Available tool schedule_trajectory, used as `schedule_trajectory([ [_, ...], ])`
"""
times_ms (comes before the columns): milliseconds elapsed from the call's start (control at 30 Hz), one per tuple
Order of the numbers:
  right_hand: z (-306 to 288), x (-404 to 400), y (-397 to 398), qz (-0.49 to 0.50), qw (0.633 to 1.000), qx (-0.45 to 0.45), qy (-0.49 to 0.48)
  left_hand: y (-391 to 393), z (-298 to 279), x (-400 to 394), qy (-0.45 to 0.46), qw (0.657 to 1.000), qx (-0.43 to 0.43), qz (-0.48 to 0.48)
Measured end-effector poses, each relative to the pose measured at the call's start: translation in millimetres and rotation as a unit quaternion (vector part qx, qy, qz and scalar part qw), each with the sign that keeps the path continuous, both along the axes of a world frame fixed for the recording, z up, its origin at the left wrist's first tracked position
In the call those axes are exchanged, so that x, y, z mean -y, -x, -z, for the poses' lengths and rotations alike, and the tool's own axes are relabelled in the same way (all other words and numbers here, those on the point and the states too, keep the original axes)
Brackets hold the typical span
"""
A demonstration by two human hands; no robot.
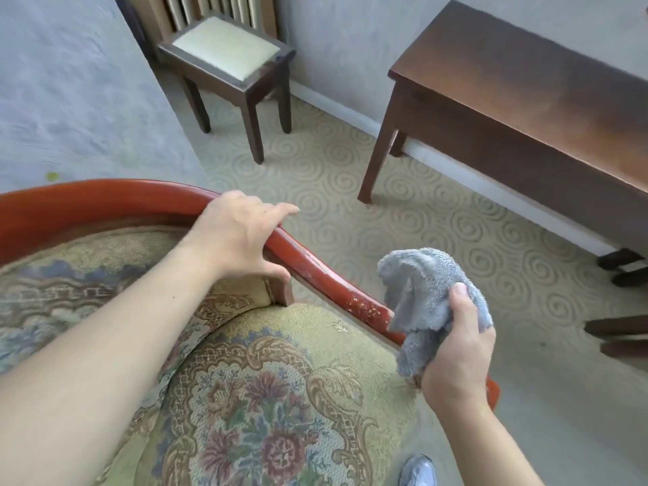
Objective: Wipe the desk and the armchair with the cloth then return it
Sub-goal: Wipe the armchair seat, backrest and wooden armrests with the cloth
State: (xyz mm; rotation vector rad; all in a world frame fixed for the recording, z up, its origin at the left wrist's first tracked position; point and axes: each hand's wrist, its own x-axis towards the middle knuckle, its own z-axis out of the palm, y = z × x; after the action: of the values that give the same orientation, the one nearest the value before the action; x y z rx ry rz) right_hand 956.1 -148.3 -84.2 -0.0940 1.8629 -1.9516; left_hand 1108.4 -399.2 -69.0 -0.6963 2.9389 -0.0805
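The soft, light grey cloth [426, 299], bunched limply in the right hand [456, 349] beside the armchair [315, 264], needed only a loose fistful, while the left hand [238, 236] rested spread-fingered on the rail.

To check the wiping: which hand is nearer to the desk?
Right. The right hand, holding the cloth, is below the desk; the left hand rests on the armchair, farther left.

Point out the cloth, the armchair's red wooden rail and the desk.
cloth [420, 285]: head view, on the bunched grey middle above the thumb.
red wooden rail [326, 275]: head view, on the scuffed stretch between the hands.
desk [519, 75]: head view, on the bare top.
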Motion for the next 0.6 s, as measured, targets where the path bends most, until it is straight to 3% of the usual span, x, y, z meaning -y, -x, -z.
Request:
schedule_trajectory([
  [133, 4.0, -35.8, 10.4, 0.116, 0.986, -0.1, -0.068, 35.7, 18.2, -2.3, 0.036, 0.993, 0.091, 0.071],
  [233, 16.6, -64.4, 13.4, 0.155, 0.947, -0.215, -0.183, 43.7, 32.4, 0.2, 0.07, 0.988, 0.087, 0.111],
  [433, 67.0, -63.7, -26.5, -0.022, 0.862, -0.361, -0.355, 42.2, 44.7, 2.6, 0.068, 0.989, 0.041, 0.127],
  [600, 80.6, -7.2, -55.1, -0.023, 0.819, -0.365, -0.442, 41.2, 45.0, 3.2, 0.063, 0.989, 0.031, 0.127],
])
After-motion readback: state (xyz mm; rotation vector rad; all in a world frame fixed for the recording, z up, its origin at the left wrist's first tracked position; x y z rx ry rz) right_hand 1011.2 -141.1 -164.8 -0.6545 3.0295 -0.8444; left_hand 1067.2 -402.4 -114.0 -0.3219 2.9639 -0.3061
